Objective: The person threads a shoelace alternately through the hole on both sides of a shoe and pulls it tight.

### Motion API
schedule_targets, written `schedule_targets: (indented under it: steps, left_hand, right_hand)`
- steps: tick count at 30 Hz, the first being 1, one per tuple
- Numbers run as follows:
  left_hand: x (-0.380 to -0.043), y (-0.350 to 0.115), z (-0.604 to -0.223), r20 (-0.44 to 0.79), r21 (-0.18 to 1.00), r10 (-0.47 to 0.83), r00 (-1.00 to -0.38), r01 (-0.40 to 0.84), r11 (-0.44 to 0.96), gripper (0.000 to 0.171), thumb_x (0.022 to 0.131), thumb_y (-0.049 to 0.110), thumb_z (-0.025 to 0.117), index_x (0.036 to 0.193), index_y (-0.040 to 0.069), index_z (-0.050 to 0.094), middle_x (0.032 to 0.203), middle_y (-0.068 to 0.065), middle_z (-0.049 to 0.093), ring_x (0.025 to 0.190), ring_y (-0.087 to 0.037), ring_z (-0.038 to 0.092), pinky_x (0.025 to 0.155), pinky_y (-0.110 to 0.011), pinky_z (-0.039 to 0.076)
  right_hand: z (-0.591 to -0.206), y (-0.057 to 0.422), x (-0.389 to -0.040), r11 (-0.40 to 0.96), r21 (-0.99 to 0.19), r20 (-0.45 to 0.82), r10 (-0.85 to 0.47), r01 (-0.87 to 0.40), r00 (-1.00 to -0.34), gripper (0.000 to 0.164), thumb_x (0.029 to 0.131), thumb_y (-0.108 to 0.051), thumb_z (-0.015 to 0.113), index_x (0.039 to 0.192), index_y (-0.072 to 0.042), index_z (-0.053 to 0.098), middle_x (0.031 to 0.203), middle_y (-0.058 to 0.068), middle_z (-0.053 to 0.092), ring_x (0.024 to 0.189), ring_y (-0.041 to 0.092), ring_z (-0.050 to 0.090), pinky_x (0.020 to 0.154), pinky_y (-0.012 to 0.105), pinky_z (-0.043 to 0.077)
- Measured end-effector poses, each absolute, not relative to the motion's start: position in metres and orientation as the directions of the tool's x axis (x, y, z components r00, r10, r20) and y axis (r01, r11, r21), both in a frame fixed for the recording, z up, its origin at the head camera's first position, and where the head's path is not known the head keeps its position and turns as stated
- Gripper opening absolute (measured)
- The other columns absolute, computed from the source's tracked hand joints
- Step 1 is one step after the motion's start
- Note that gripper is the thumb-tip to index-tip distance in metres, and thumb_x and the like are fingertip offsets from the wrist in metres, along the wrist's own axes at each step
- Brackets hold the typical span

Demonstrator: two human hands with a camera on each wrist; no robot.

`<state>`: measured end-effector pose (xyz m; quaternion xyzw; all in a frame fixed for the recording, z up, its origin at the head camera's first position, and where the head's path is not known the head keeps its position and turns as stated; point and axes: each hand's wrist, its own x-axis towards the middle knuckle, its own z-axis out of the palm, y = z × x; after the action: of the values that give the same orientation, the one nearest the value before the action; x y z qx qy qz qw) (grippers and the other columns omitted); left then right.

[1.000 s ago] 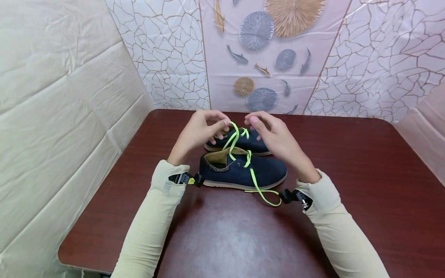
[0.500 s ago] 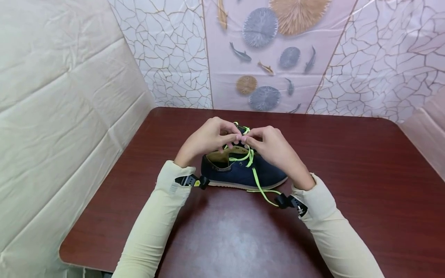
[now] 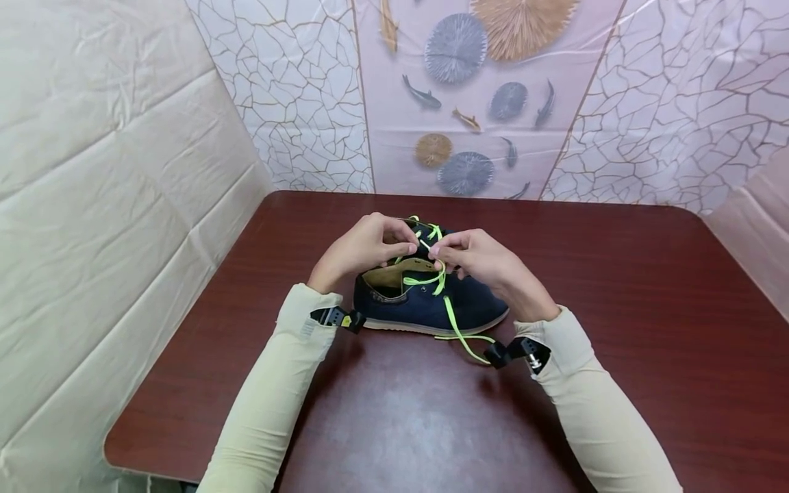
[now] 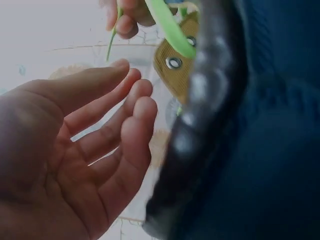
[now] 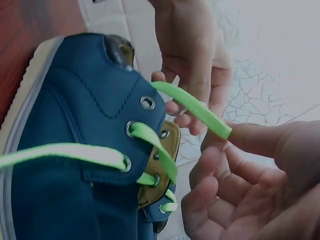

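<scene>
A navy shoe (image 3: 471, 311) with a tan lining lies sideways on the table, toe to the right. Its bright green shoelace (image 5: 200, 115) runs through some of the eyelets. Above the shoe, my right hand (image 3: 487, 260) pinches one end of this lace between thumb and fingers, and the tip points toward my left hand (image 3: 364, 246). In the left wrist view the left thumb and fingers are loosely bent, with the lace tip just beyond the thumb and nothing held. The other lace end trails over the shoe's near side onto the table.
A second navy shoe with green laces (image 3: 435, 233) stands behind the first, partly hidden by the hands. Both shoes rest on a dark red wooden table (image 3: 394, 418). A patterned wall covering (image 3: 308, 103) rises behind it, and pale padded fabric (image 3: 123, 226) lines the left side.
The lace end has passed from my left fingers to my right ones. My hands came together above the shoe, the right moving down and left, then parted slightly.
</scene>
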<state>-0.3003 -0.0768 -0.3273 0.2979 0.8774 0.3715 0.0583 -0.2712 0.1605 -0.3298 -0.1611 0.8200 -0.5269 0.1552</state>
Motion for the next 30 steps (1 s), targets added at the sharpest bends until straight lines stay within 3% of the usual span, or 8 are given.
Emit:
schedule_targets:
  steps: [3, 6, 9, 10, 13, 17, 24, 30]
  left_hand:
    - [-0.303, -0.079, -0.33, 0.119, 0.627, 0.585, -0.802, 0.518, 0.582, 0.012, 0.101, 0.017, 0.074, 0.108, 0.01, 0.082, 0.099, 0.0, 0.078, 0.073, -0.017, 0.061, 0.071, -0.03, 0.049]
    - [-0.305, -0.08, -0.334, 0.106, 0.604, 0.616, -0.781, 0.542, 0.584, 0.012, 0.101, 0.018, 0.075, 0.105, 0.01, 0.082, 0.097, 0.001, 0.078, 0.077, -0.014, 0.057, 0.074, -0.029, 0.047]
    - [-0.305, -0.079, -0.338, 0.097, 0.603, 0.627, -0.773, 0.547, 0.581, 0.012, 0.101, 0.018, 0.074, 0.103, 0.01, 0.083, 0.095, 0.001, 0.078, 0.076, -0.014, 0.056, 0.075, -0.03, 0.048]
    - [-0.305, -0.079, -0.338, 0.098, 0.604, 0.625, -0.775, 0.545, 0.581, 0.013, 0.102, 0.018, 0.073, 0.103, 0.01, 0.083, 0.095, 0.0, 0.079, 0.075, -0.014, 0.056, 0.075, -0.03, 0.047]
    - [-0.305, -0.077, -0.34, 0.101, 0.608, 0.611, -0.785, 0.535, 0.587, 0.014, 0.103, 0.017, 0.071, 0.102, 0.01, 0.083, 0.096, -0.001, 0.079, 0.075, -0.013, 0.055, 0.076, -0.029, 0.047]
    - [-0.306, -0.075, -0.343, 0.099, 0.604, 0.597, -0.796, 0.525, 0.6, 0.017, 0.105, 0.018, 0.068, 0.101, 0.01, 0.082, 0.096, -0.003, 0.078, 0.074, -0.012, 0.053, 0.074, -0.028, 0.045]
    - [-0.307, -0.072, -0.344, 0.098, 0.605, 0.59, -0.802, 0.518, 0.604, 0.02, 0.107, 0.019, 0.066, 0.099, 0.01, 0.082, 0.074, 0.003, 0.065, 0.062, -0.01, 0.044, 0.066, -0.026, 0.039]
    - [-0.308, -0.074, -0.343, 0.102, 0.643, 0.581, -0.807, 0.499, 0.58, 0.019, 0.106, 0.02, 0.067, 0.098, 0.011, 0.082, 0.066, 0.006, 0.055, 0.058, -0.009, 0.041, 0.062, -0.026, 0.037]
  right_hand:
    - [-0.33, 0.159, -0.272, 0.468, -0.875, -0.094, -0.42, -0.126, -0.903, 0.025, 0.107, -0.013, 0.059, 0.114, 0.006, 0.074, 0.092, 0.003, 0.07, 0.087, 0.021, 0.056, 0.074, 0.028, 0.047]
    - [-0.333, 0.157, -0.272, 0.533, -0.835, -0.125, -0.424, -0.136, -0.897, 0.028, 0.107, -0.014, 0.057, 0.114, 0.005, 0.076, 0.114, 0.013, 0.074, 0.11, 0.029, 0.063, 0.097, 0.039, 0.051]
    - [-0.336, 0.155, -0.272, 0.573, -0.809, -0.158, -0.428, -0.132, -0.89, 0.029, 0.107, -0.015, 0.056, 0.114, 0.003, 0.078, 0.128, 0.016, 0.072, 0.131, 0.029, 0.057, 0.115, 0.048, 0.041]
    - [-0.336, 0.154, -0.271, 0.578, -0.807, -0.167, -0.427, -0.126, -0.888, 0.029, 0.107, -0.015, 0.056, 0.113, 0.002, 0.079, 0.126, 0.014, 0.073, 0.128, 0.028, 0.058, 0.114, 0.048, 0.042]
    - [-0.339, 0.151, -0.27, 0.602, -0.789, -0.18, -0.417, -0.122, -0.891, 0.027, 0.105, -0.015, 0.058, 0.107, 0.0, 0.081, 0.095, 0.003, 0.07, 0.09, 0.019, 0.057, 0.09, 0.037, 0.047]
    - [-0.34, 0.146, -0.267, 0.655, -0.741, -0.153, -0.38, -0.148, -0.912, 0.025, 0.103, -0.016, 0.062, 0.094, -0.005, 0.082, 0.065, -0.008, 0.043, 0.061, 0.013, 0.034, 0.066, 0.031, 0.033]
    - [-0.345, 0.139, -0.264, 0.724, -0.658, -0.03, -0.297, -0.204, -0.954, 0.028, 0.092, -0.017, 0.066, 0.065, -0.014, 0.067, 0.056, -0.012, 0.039, 0.058, 0.01, 0.04, 0.06, 0.029, 0.034]
    - [-0.347, 0.136, -0.261, 0.723, -0.659, 0.021, -0.259, -0.208, -0.966, 0.026, 0.093, -0.018, 0.065, 0.067, -0.015, 0.069, 0.056, -0.011, 0.038, 0.055, 0.01, 0.039, 0.059, 0.03, 0.034]
